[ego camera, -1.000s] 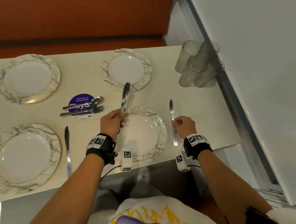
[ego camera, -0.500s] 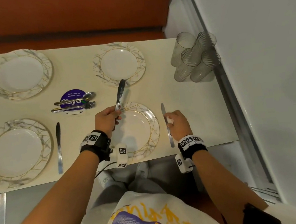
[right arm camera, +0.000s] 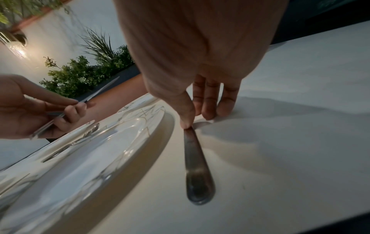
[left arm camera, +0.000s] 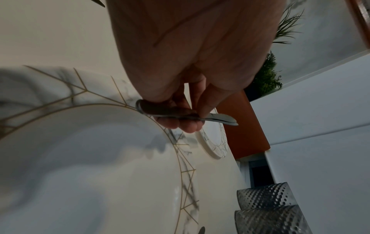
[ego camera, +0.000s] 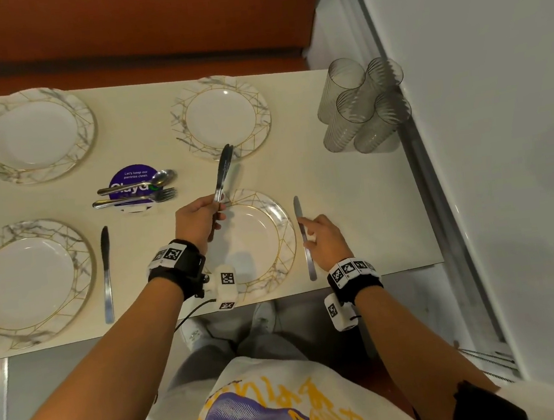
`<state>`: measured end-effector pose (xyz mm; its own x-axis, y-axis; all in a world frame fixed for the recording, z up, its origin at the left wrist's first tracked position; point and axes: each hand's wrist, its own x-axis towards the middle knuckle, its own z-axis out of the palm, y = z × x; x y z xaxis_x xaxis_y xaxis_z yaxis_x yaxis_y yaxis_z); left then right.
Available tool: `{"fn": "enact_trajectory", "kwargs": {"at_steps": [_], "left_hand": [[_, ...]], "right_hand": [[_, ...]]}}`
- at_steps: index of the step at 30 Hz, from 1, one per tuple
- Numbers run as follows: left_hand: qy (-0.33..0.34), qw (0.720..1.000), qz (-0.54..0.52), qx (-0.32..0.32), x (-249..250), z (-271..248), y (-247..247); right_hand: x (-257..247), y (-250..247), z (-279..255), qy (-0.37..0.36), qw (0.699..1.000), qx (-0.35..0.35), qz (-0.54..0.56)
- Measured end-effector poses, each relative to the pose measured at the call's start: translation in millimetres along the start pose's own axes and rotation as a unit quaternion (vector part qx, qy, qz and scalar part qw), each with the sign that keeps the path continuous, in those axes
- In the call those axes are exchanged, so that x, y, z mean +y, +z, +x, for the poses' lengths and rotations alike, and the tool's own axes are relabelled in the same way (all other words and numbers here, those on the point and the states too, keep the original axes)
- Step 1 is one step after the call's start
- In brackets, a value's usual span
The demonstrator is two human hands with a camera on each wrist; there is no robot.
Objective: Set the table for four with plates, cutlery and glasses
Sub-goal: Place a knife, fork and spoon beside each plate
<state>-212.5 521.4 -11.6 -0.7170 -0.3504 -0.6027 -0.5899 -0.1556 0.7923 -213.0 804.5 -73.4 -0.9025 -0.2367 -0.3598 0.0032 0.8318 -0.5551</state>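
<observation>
Four white plates with gold lines sit on the cream table (ego camera: 354, 208). My left hand (ego camera: 216, 212) grips two knives (ego camera: 223, 171) held together, blades pointing away, over the left rim of the near-right plate (ego camera: 284, 240). The left wrist view shows that hand (left arm camera: 186, 120) curled round the knife handles (left arm camera: 220, 118). Right of that plate lies a knife (ego camera: 309, 261), flat on the table. My right hand (ego camera: 312, 230) touches its middle: in the right wrist view the thumb (right arm camera: 186, 120) presses on the knife (right arm camera: 197, 166) and the straight fingers rest on the table beside it.
Another knife (ego camera: 106, 272) lies right of the near-left plate (ego camera: 80, 251). A spoon (ego camera: 159, 179) and forks (ego camera: 151, 196) lie on a purple sticker (ego camera: 128, 177) mid-table. Several glasses (ego camera: 363, 105) stand at the far right corner by the white wall. An orange bench runs behind.
My right hand has loosened from a curled hold on the lying knife to straight fingers resting against it. The left hand still holds its knives in about the same place.
</observation>
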Motion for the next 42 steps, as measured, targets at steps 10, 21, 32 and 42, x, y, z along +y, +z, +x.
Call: {"fn": "enact_trajectory", "kwargs": {"at_steps": [10,21,32,42], "left_hand": [[0.008,1.000,-0.003,-0.030,-3,-3,-6],[0.034,0.995,0.005,-0.091,18,1,-42],[0.052,0.977,0.070,-0.195,53,32,-167],[0.087,0.975,-0.203,-0.025,114,83,-265]], "right_hand": [[-10,-10,4,0.032,0.996,0.061,0.048],[-153,-33,68,-0.041,0.973,0.116,0.196],[-295,-10,98,-0.032,0.968,0.074,0.240],[-353,40,89,-0.066,0.959,0.028,0.273]]}}
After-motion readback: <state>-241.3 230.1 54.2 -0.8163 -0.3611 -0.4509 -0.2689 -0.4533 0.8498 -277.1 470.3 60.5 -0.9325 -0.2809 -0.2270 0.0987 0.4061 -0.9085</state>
